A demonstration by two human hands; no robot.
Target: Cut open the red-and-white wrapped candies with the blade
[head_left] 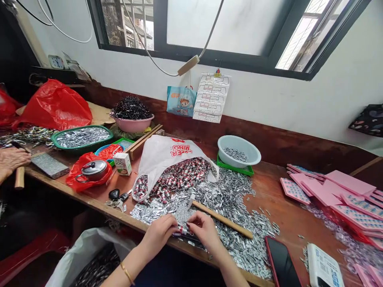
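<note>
L hand (160, 231) & R hand (203, 228) both pinch a small red-white piece (183, 230), prob. a clip, over silver bits (230, 199) on tabletop (281, 211).

A long wooden worktop (278, 207) runs under the window. A wide heap of small silver metal pieces (230, 199) covers its middle, with a white plastic bag (167, 153) of red-and-silver pieces spilling onto it and a wooden stick (223, 219) lying across it. Farther back stand a pale blue bowl (239, 150), a green tray (81, 137) and a pink bowl (133, 123). Pink cards (335, 191) lie at the right; a black phone (281, 263) sits near the front edge.
</note>
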